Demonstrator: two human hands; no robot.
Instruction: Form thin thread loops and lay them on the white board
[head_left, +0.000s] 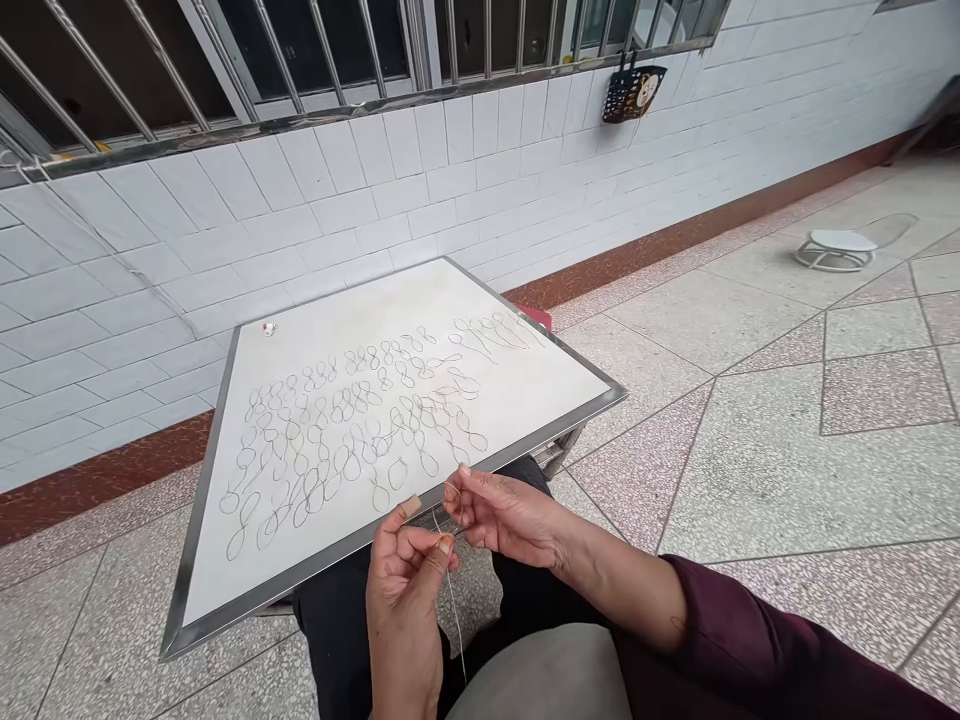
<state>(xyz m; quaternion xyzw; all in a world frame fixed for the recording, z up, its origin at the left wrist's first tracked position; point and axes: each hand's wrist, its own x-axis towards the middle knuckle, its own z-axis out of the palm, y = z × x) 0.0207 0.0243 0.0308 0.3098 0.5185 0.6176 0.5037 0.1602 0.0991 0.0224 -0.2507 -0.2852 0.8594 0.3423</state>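
Observation:
My left hand [409,590] pinches a thin pale string [454,610] between thumb and fingers, and a tan wrap covers the tip of its index finger. Close on its right, my right hand [502,510] has thumb and index finger pressed together on a loop of the string. A short dark stretch, too fine to make out, spans the gap between the hands. The string's tail hangs down over my lap. Both hands are just off the near edge of a white table [360,290] with a grey rim. Several rows of thin looped wire or thread pieces [311,480] lie on it.
A small red and white item [269,328] is at the table's far left. Behind stands a white tiled wall [375,190] with barred windows above and a black basket [632,92] hanging. A low white stool [836,248] stands on the floor at right.

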